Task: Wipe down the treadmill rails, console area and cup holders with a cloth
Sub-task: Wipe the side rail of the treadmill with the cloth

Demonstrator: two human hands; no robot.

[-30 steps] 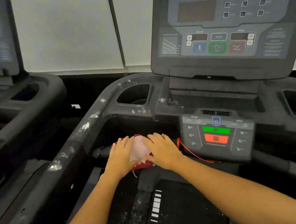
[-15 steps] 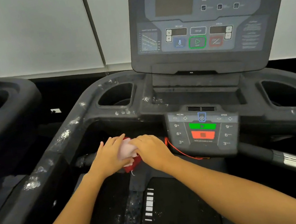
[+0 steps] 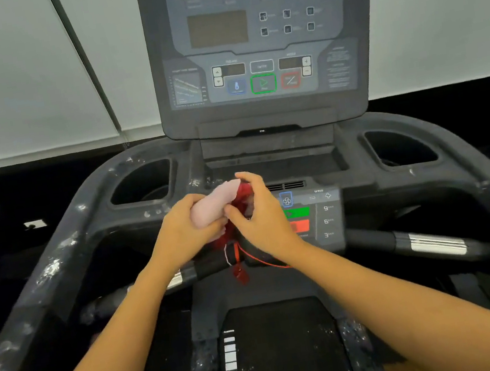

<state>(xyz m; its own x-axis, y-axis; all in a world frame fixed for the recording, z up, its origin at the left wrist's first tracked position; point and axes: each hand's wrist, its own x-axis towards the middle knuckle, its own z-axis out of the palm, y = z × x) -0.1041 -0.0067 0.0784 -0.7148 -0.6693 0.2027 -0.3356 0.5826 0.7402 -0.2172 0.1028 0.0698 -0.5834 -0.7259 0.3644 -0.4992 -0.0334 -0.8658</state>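
Looking down from the head view, both forearms stretch in from the bottom corners and meet at frame centre. The left hand (image 3: 180, 234) has its fingers curled, grip clamped round a pale pink cloth (image 3: 211, 206), held up in front of the lower control panel (image 3: 322, 214). The right hand (image 3: 261, 218) arches over, thumb and fingertips pinching the cloth's upper end, a red item (image 3: 241, 198) bunched between the hands. A red cord (image 3: 262, 261) dangles below. White smudges fleck the left rail (image 3: 49, 274). The console (image 3: 256, 39) stands at upper centre.
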